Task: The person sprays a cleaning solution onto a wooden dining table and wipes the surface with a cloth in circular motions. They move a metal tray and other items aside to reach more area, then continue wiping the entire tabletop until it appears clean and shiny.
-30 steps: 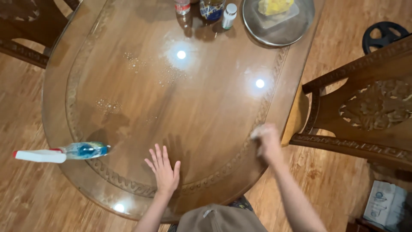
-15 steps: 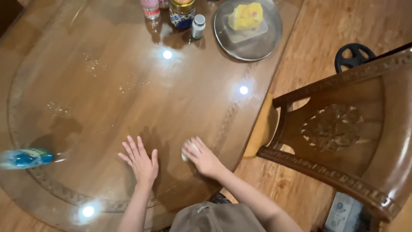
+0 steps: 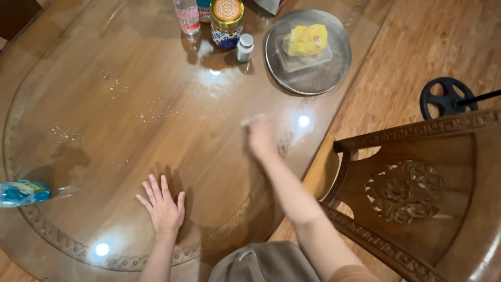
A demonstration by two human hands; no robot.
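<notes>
Left hand (image 3: 163,207) lies flat on the glass top, palm down, fingers spread wide, holding nothing. Right hand (image 3: 259,134) is stretched out further over the table and motion-blurred; I see a pale scrap of something, probably a cloth (image 3: 249,120), at its fingertips, but I can't tell how tightly the hand is closed or whether it really grips it. Both hands sit on the oval wooden table (image 3: 209,156) under its glass sheet, left near the close edge, right toward the middle-right near a bright lamp reflection. Patches of small droplets (image 3: 154,110) dot the glass up and left of the right hand, well apart from the left one. At the far left edge I see the blue body of a spray bottle (image 3: 22,192) lying on its side, partly cut off by the frame. Far end of the table: a jar with an orange patterned lid (image 3: 227,22), a small white-capped bottle (image 3: 244,47) just beside it, and a clear bottle with a pink label (image 3: 187,15) to their left. Right of those sits a round metal tray (image 3: 323,73) with a yellow packet (image 3: 306,39) on it. On my right, a carved wooden chair (image 3: 412,198) stands close against the table edge, and beyond it a black wheel-shaped object (image 3: 444,97) rests on the wood floor.
</notes>
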